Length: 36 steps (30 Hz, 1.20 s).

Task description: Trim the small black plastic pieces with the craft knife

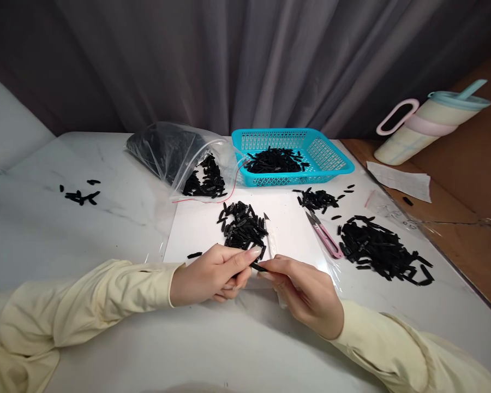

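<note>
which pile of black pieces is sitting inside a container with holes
The pile in the blue basket; the other piles lie on the table, on the white sheet, or spill from the plastic bag.

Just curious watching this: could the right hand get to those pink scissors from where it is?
Probably yes. The pink scissors lie flat on the white sheet just beyond the right hand, nothing between them, though that hand's grip is busy with a small black piece.

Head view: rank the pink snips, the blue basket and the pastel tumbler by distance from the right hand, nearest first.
From the right hand:
1. Pink snips, just beyond it and slightly right, on the white sheet's edge.
2. Blue basket, farther back near the curtain, holding black pieces.
3. Pastel tumbler, far right on the wooden surface, lying tilted.
</note>
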Tool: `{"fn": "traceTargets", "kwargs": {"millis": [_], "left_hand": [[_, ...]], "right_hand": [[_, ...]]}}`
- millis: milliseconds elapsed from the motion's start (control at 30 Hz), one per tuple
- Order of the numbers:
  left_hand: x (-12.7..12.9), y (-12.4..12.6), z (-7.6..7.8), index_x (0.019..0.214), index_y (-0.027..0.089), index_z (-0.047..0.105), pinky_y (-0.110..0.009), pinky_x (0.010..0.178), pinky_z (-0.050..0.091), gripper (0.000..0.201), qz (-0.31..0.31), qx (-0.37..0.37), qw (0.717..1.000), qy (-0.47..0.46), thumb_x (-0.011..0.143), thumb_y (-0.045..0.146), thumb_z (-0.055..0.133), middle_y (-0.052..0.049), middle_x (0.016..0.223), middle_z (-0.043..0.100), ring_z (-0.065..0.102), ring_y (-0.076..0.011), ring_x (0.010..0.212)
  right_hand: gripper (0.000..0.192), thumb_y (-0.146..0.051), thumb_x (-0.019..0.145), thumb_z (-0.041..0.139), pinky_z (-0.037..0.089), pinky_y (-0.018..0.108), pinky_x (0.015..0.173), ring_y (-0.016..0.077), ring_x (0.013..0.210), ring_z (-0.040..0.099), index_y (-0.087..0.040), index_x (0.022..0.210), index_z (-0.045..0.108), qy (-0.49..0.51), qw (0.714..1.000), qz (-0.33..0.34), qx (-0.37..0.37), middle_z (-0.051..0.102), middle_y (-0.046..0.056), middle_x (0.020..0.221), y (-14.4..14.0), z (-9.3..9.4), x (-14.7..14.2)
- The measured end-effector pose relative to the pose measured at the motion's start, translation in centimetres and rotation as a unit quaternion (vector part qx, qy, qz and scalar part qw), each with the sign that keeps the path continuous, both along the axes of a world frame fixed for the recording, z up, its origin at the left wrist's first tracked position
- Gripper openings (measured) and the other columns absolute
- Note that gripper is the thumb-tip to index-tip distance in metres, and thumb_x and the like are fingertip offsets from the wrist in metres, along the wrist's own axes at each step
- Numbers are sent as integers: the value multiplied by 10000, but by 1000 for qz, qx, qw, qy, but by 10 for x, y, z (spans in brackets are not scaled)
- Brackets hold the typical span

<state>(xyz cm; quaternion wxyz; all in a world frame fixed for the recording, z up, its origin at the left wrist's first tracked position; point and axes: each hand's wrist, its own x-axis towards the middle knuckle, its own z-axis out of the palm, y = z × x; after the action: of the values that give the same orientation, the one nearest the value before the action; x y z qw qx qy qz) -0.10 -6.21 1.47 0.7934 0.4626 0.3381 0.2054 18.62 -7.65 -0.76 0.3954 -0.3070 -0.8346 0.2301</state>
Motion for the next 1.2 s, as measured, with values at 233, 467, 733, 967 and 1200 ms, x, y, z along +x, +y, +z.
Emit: {"fn": "traceTargets", "kwargs": {"millis": [233,467,733,967,1200], "left_hand": [[-2,0,-2,569,162,377,-153,331,124,443,5,-13,1000,16,873,482,421,88,452,205,195,-26,364],[-2,-1,-1,582,159,386,-152,335,127,434,4,-13,999,32,864,485,438,86,463,221,194,-26,371],[-1,1,2,559,151,401,-167,335,117,453,-5,-47,999,18,888,462,395,81,451,220,183,-27,364],[-3,1,0,556,150,401,-168,334,115,448,-6,-59,998,14,878,461,411,77,464,218,187,-30,370],[-4,0,5,642,163,396,-143,348,126,350,-12,-49,998,33,887,411,427,91,488,216,172,-29,393]], "right_hand": [[215,-77,879,428,478,207,530,116,588,601,-193,1023,539,4,1000,-12,-3,643,26,706,-1,1,0],[117,-167,893,464,484,207,522,114,549,598,-202,953,558,0,1000,-25,-4,654,21,689,-1,2,0],[175,-95,883,460,473,204,513,108,566,598,-193,1002,541,8,1000,-12,-3,661,28,722,-1,1,0],[189,-74,869,474,454,216,494,110,536,569,-188,998,551,18,1000,-17,9,627,11,655,-1,-3,0],[186,-75,833,547,489,212,530,113,589,602,-192,976,560,25,998,-52,11,663,26,727,-2,-2,-1]]}}
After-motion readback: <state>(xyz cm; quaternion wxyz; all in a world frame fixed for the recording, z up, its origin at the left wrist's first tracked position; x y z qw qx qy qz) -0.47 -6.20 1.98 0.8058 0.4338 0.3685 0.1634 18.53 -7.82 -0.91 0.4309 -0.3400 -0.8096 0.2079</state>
